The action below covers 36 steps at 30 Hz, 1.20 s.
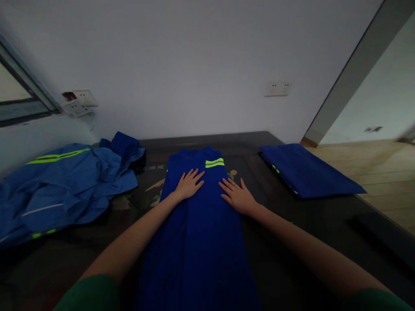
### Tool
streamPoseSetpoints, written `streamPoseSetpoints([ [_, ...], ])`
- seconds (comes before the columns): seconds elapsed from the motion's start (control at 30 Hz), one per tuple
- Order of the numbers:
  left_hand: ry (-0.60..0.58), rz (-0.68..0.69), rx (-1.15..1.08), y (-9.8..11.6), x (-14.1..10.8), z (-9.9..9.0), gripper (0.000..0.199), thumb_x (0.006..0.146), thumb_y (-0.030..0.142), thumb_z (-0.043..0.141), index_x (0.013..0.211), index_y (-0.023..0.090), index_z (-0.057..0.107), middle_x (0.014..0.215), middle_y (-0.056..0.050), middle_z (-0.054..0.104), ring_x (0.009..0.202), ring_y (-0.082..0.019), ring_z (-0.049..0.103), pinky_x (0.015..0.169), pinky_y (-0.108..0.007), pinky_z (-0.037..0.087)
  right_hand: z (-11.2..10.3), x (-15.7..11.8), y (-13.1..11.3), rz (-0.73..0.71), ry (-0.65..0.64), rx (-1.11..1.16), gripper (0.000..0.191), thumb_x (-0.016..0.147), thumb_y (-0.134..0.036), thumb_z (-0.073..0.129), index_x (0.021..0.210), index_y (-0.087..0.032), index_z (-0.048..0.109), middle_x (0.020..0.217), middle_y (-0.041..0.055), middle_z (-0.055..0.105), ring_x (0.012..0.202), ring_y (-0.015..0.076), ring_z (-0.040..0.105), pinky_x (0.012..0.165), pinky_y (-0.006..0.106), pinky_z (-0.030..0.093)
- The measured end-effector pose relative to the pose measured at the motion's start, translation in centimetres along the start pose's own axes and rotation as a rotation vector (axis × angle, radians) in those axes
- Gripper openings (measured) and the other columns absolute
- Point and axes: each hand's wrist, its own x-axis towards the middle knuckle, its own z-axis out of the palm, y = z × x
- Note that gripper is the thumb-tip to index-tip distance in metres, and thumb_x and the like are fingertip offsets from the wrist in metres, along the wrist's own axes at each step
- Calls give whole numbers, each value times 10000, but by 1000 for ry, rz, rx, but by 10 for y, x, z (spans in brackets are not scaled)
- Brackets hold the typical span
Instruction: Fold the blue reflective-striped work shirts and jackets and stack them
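Note:
A dark blue garment with a yellow-green and grey reflective stripe near its top lies lengthwise on the dark table, its sides folded in to a long narrow shape. On its upper left part rests my left hand, palm down with the fingers spread. My right hand lies flat at the garment's right edge, below the stripe, fingers apart. Neither hand grips anything.
Crumpled lighter blue clothing with yellow-green stripes is heaped on the left. A flat folded blue garment lies at the right edge. Behind the table rises a white wall with sockets. A dark flat object sits at the lower right.

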Motion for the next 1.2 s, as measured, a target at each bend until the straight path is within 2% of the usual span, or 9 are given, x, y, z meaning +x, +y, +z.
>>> streamPoseSetpoints([
  [0.17, 125, 56, 59, 25, -24, -19, 487, 968, 374, 367, 1436, 248, 414, 1524, -80, 360, 1439, -255, 241, 1166, -520, 163, -36, -39, 1, 130, 62, 27, 323, 948, -319, 479, 1200, -182, 628, 1306, 114, 591, 1239, 270, 503, 1041, 468, 370],
  [0.3, 5, 131, -8, 50, -74, -28, 469, 956, 464, 392, 1396, 315, 457, 1525, -39, 361, 1446, -270, 210, 1149, -573, 170, -57, -91, -34, 200, -39, 78, 338, 959, -393, 455, 817, -185, 680, 875, 78, 688, 836, 212, 644, 726, 310, 473],
  [0.47, -109, 128, -54, 61, -119, -16, 559, 942, 598, 324, 1467, 407, 316, 1586, -12, 221, 1468, -308, 102, 1122, -619, 172, -46, -125, -69, 175, -149, 66, 279, 941, -363, 511, 841, -164, 680, 900, 105, 700, 864, 243, 659, 717, 314, 455],
  [0.67, -43, 111, -26, 61, -122, -6, 577, 942, 611, 294, 1481, 402, 289, 1587, -1, 213, 1470, -292, 103, 1135, -592, 169, -36, -129, -62, 206, -142, 97, 240, 941, -308, 509, 800, -176, 651, 846, 86, 706, 797, 228, 670, 704, 310, 443],
  [0.8, 35, 127, 49, 69, -127, -11, 524, 967, 508, 334, 1456, 322, 378, 1541, -51, 331, 1456, -286, 175, 1150, -601, 61, -47, -153, -63, 226, -4, 239, 197, 926, -298, 520, 801, -181, 619, 835, 66, 688, 780, 199, 649, 685, 286, 439],
  [0.9, 67, 186, 47, 84, -143, -17, 450, 985, 372, 347, 1407, 259, 454, 1489, -74, 418, 1426, -238, 271, 1171, -553, 5, -52, -204, -74, 149, 101, 565, 218, 924, -296, 485, 765, -206, 605, 752, 19, 658, 688, 152, 617, 628, 247, 437],
  [1.03, -65, 324, -79, 109, -163, -24, 439, 982, 395, 377, 1412, 323, 430, 1512, -29, 386, 1415, -206, 298, 1175, -542, 70, -12, -292, -96, 68, -12, 819, 251, 910, -350, 488, 743, -234, 635, 672, 3, 652, 597, 140, 604, 561, 226, 447],
  [1.1, -91, 340, -103, 115, -164, -24, 466, 980, 433, 377, 1437, 347, 389, 1537, -19, 341, 1433, -216, 258, 1171, -547, 81, 30, -323, -107, 190, 0, 829, 225, 887, -315, 484, 740, -231, 631, 674, 15, 666, 589, 151, 622, 552, 233, 470],
  [1.2, -116, 268, -100, 115, -153, -21, 502, 978, 487, 347, 1465, 364, 338, 1562, -20, 289, 1450, -247, 209, 1156, -569, 112, 95, -336, -124, 388, 58, 843, 258, 768, -197, 549, 1007, -215, 644, 988, 77, 711, 896, 214, 682, 788, 310, 539],
])
